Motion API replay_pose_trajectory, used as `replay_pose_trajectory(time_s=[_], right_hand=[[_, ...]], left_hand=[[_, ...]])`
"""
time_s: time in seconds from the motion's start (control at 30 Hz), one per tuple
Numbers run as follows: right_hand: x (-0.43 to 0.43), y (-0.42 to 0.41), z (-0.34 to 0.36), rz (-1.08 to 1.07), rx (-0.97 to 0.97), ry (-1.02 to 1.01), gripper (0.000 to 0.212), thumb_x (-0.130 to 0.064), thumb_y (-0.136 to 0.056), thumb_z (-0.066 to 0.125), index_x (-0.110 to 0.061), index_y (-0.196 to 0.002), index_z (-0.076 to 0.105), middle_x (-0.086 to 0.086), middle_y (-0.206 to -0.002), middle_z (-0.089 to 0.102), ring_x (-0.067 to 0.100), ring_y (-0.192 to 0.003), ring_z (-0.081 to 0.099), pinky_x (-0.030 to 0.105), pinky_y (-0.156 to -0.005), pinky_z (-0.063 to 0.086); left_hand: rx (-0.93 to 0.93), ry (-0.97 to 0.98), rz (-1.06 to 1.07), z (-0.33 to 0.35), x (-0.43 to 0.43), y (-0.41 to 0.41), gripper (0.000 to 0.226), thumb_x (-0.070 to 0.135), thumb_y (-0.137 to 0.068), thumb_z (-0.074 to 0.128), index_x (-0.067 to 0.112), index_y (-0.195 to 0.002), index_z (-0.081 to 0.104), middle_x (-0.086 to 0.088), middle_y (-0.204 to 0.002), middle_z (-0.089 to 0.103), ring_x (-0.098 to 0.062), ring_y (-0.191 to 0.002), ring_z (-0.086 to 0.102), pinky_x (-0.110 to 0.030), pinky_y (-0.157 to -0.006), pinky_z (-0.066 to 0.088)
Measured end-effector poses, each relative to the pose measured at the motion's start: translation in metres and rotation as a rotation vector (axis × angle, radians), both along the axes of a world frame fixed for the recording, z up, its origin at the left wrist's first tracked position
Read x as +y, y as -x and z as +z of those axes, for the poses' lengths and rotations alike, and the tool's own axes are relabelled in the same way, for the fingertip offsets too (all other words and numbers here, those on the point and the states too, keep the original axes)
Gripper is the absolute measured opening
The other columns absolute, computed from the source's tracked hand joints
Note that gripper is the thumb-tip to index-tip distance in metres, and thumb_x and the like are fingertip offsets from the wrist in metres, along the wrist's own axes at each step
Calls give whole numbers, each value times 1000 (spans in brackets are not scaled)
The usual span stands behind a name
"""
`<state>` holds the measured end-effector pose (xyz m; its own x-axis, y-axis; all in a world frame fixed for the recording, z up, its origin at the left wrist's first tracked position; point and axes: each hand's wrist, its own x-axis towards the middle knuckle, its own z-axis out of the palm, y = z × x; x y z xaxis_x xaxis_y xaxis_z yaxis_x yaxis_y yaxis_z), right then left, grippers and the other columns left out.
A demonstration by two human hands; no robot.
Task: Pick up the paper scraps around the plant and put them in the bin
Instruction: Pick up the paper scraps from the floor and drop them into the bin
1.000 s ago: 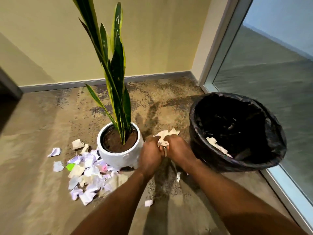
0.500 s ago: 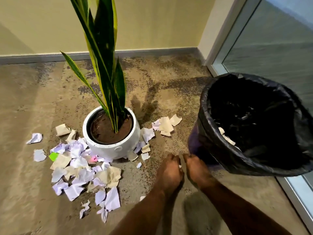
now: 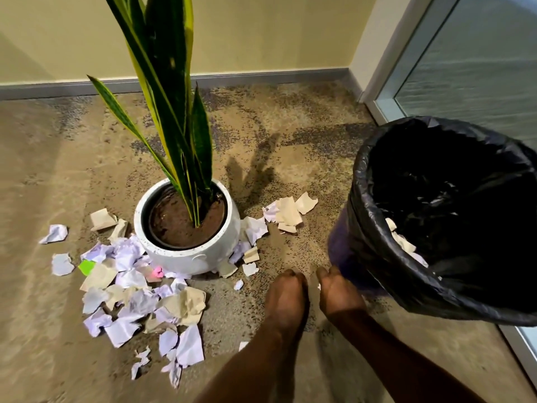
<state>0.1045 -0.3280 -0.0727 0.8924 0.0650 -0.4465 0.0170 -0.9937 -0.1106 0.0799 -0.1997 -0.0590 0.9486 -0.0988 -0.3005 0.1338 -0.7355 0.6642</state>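
Note:
Torn paper scraps, white, lilac and tan, lie on the carpet around a white plant pot. The big pile is at its front left, and a smaller cluster at its right. A bin lined with a black bag stands at the right with a few scraps inside. My left hand and my right hand are down on the carpet side by side near the bin's base, fingers curled under. A tiny white scrap shows at the right fingertips; what either hand holds is hidden.
The tall snake plant rises from the pot towards me. A yellow wall with grey skirting closes the back. A glass panel in a metal frame runs along the right, close behind the bin. Small stray scraps lie ahead of my hands.
Both hands have drawn back from the scrap cluster right of the pot to the carpet beside the bin's base. Over the last half second they have barely moved.

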Motion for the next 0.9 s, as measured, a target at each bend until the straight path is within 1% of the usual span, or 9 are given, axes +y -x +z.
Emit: replay_pose_trajectory(time_s=[0.07,0.13,0.2,0.3,0.4,0.47,0.63,0.8,0.9], right_hand=[[4,1,0,6,-57,-48,45,-18,-89,49,-25,-133,42,9,-128,50,29,-107,62,35,-87,50],[12,0,2,-14,-95,-119,39,-22,-88,55,-23,-126,46,7,-121,53,25,-103,62,32,-82,50],[19,-1,2,-33,-116,-171,34,-24,-88,58,-21,-121,49,5,-117,54,20,-98,61,26,-78,47],[28,-1,3,-21,-128,-207,32,-24,-88,59,-19,-119,52,2,-116,54,14,-94,57,19,-74,41],[33,2,4,4,-126,-215,34,-24,-89,59,-20,-122,51,0,-117,55,13,-95,57,20,-76,43],[34,4,4,16,-135,-221,33,-25,-90,59,-19,-121,51,0,-116,55,13,-93,56,19,-75,41],[31,4,6,28,-151,-224,33,-20,-89,57,-17,-122,52,0,-113,59,13,-93,56,19,-75,41],[36,-3,11,-9,-177,-285,17,-14,-87,55,-19,-102,62,0,-97,63,11,-78,51,18,-66,37],[44,-9,15,-83,-168,-309,10,-19,-88,56,-25,-95,60,-4,-83,64,4,-66,56,15,-52,37]], left_hand=[[-58,2,71,2,11,-4,16,7,-92,62,12,-106,64,-3,-108,60,-15,-88,60,-29,-77,57],[-136,-31,134,5,23,-10,18,13,-91,64,14,-110,65,-1,-111,58,-12,-89,58,-26,-79,56],[-194,-90,159,6,36,-18,25,14,-91,65,14,-116,64,-3,-118,57,-12,-98,56,-25,-85,54],[-176,-150,200,4,48,-26,46,2,-91,60,8,-135,50,-13,-142,42,-23,-123,50,-31,-100,49],[-112,-309,143,-2,54,-24,51,1,-94,53,4,-143,39,-20,-149,34,-27,-132,44,-32,-104,44],[-68,-323,121,-8,58,-20,54,2,-93,56,3,-143,36,-21,-147,35,-30,-130,46,-32,-101,47],[-80,-262,119,-14,66,-11,44,5,-90,63,8,-131,49,-14,-128,54,-24,-113,54,-30,-92,51],[-138,-170,215,-6,76,-11,45,0,-87,62,12,-130,56,-12,-128,55,-24,-117,53,-28,-97,50],[-144,-139,244,-2,78,-3,47,-3,-86,59,12,-131,56,-14,-129,53,-25,-114,55,-28,-95,51]])
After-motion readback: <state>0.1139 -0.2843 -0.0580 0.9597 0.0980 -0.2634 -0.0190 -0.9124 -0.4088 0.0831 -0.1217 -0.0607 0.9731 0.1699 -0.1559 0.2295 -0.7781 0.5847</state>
